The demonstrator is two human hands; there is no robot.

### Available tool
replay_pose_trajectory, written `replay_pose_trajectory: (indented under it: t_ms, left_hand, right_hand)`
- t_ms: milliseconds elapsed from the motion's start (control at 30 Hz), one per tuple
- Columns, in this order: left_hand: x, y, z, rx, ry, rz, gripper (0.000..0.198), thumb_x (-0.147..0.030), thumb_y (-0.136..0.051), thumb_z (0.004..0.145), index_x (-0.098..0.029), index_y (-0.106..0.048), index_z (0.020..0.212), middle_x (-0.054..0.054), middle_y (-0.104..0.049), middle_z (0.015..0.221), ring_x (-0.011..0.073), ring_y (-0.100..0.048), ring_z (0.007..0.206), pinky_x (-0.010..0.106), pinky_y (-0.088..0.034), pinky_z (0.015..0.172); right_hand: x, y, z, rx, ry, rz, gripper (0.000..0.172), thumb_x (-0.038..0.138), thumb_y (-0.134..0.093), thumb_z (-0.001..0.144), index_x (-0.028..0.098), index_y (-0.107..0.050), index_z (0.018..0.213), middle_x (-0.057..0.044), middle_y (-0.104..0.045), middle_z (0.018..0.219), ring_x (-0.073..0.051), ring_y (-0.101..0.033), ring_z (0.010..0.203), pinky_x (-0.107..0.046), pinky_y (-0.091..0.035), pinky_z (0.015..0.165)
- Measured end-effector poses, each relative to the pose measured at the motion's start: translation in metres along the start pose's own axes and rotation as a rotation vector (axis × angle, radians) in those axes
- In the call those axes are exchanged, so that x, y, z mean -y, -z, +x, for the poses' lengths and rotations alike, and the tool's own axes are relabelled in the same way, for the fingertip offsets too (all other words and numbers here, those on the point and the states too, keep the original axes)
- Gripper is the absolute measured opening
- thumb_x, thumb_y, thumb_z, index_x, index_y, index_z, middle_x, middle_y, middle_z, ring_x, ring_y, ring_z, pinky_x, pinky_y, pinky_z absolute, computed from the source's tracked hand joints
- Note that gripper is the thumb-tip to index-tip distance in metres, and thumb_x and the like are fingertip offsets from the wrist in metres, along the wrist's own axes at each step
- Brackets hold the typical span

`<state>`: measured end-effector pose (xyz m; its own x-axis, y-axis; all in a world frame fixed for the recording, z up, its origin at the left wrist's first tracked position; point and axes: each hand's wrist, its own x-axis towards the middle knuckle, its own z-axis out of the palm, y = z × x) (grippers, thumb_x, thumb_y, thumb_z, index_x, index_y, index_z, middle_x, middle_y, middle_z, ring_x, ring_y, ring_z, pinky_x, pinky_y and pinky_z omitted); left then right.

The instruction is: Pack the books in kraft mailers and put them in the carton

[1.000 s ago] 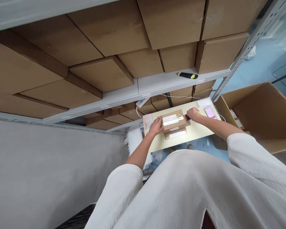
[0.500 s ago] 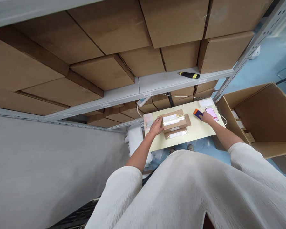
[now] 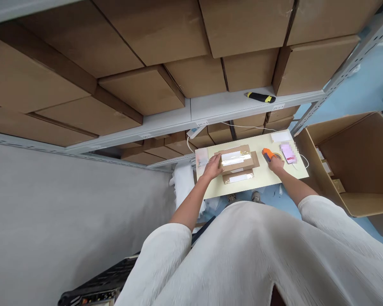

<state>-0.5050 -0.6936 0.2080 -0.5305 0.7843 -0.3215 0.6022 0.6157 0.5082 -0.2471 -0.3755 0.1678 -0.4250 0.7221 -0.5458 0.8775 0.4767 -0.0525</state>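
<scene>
The brown box (image 3: pixel 238 163) sits on the table (image 3: pixel 262 177), a bit right of the frame's middle. The left hand (image 3: pixel 213 166) lies loose on its left end; pressing there softly should stop it sliding. The right hand (image 3: pixel 276 164) grips an orange tape tool (image 3: pixel 268 153), best kept steady and flat. There is bare table between box and tool, but the phone (image 3: pixel 287 154) is close on the right, and the table's lower edge is near too.
</scene>
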Motion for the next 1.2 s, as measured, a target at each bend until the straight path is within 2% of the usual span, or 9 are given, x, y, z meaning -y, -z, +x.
replay_pose_trajectory:
  t_ms: [167,233,333,400,500,667,833,1000,1200]
  left_hand:
    - [-0.005,0.0,-0.001,-0.056,-0.003,-0.036,0.098,-0.04,-0.077,0.091,-0.024,-0.034,0.177,0.015,-0.044,0.179,0.0408,-0.036,0.167,0.052,-0.039,0.133]
    - [-0.012,0.001,0.002,-0.11,0.036,-0.037,0.09,-0.048,-0.072,0.096,-0.024,-0.036,0.175,0.017,-0.046,0.176,0.0415,-0.041,0.163,0.052,-0.041,0.13]
    - [-0.027,0.0,0.013,-0.187,0.157,-0.02,0.087,-0.059,-0.066,0.1,-0.022,-0.038,0.173,0.021,-0.049,0.17,0.045,-0.047,0.156,0.055,-0.043,0.125]
    - [-0.037,-0.002,0.022,-0.226,0.219,-0.001,0.089,-0.065,-0.068,0.098,-0.021,-0.04,0.171,0.023,-0.049,0.168,0.0471,-0.045,0.155,0.057,-0.041,0.125]
    - [-0.042,-0.004,0.031,-0.261,0.263,-0.001,0.087,-0.069,-0.07,0.097,-0.02,-0.048,0.165,0.025,-0.05,0.164,0.0482,-0.045,0.152,0.059,-0.039,0.125]
    - [-0.022,-0.005,0.035,-0.26,0.285,-0.099,0.067,-0.065,-0.071,0.099,-0.025,-0.061,0.152,0.022,-0.055,0.155,0.0458,-0.051,0.147,0.058,-0.042,0.122]
    - [-0.008,-0.005,0.033,-0.214,0.29,-0.25,0.059,-0.052,-0.066,0.104,-0.028,-0.058,0.157,0.017,-0.061,0.149,0.0399,-0.06,0.141,0.051,-0.048,0.12]
    - [-0.023,0.005,0.028,-0.24,0.326,-0.311,0.052,-0.042,-0.062,0.105,-0.026,-0.059,0.155,0.019,-0.06,0.148,0.0405,-0.061,0.141,0.052,-0.049,0.119]
    - [-0.05,0.043,0.02,-0.459,0.289,-0.286,0.04,-0.043,-0.056,0.11,-0.026,-0.058,0.146,0.017,-0.055,0.148,0.0398,-0.057,0.142,0.052,-0.049,0.117]
  right_hand:
    - [0.026,0.027,-0.015,-0.155,0.151,0.039,0.043,0.037,-0.046,0.113,0.014,-0.058,0.147,-0.027,-0.065,0.147,-0.04,-0.064,0.135,-0.05,-0.051,0.106]
    - [0.049,0.039,-0.022,-0.171,0.25,0.145,0.05,0.048,-0.042,0.115,0.017,-0.053,0.154,-0.024,-0.064,0.148,-0.036,-0.068,0.127,-0.046,-0.054,0.102]
    - [0.092,0.05,-0.034,-0.148,0.349,0.217,0.072,0.068,-0.052,0.109,0.024,-0.042,0.166,-0.02,-0.061,0.154,-0.036,-0.07,0.125,-0.044,-0.057,0.101]
    - [0.118,0.051,-0.041,-0.124,0.345,0.198,0.087,0.077,-0.059,0.102,0.027,-0.037,0.17,-0.02,-0.058,0.157,-0.039,-0.068,0.131,-0.047,-0.056,0.103]
    - [0.14,0.049,-0.046,-0.081,0.286,0.143,0.094,0.079,-0.063,0.1,0.027,-0.034,0.173,-0.022,-0.055,0.159,-0.042,-0.064,0.138,-0.048,-0.055,0.106]
    - [0.135,0.056,-0.039,-0.034,0.278,0.137,0.074,0.064,-0.058,0.108,0.026,-0.041,0.17,-0.021,-0.06,0.156,-0.038,-0.07,0.13,-0.045,-0.056,0.104]
    - [0.126,0.068,-0.037,-0.013,0.33,0.127,0.064,0.054,-0.057,0.11,0.025,-0.045,0.166,-0.019,-0.072,0.144,-0.035,-0.07,0.129,-0.042,-0.055,0.104]
    - [0.134,0.08,-0.054,-0.021,0.308,0.099,0.05,0.048,-0.046,0.113,0.021,-0.053,0.155,-0.021,-0.075,0.136,-0.037,-0.072,0.122,-0.045,-0.055,0.1]
    - [0.144,0.108,-0.073,-0.239,0.372,0.169,0.049,0.053,-0.038,0.116,0.019,-0.048,0.149,-0.022,-0.072,0.137,-0.039,-0.071,0.12,-0.047,-0.054,0.099]
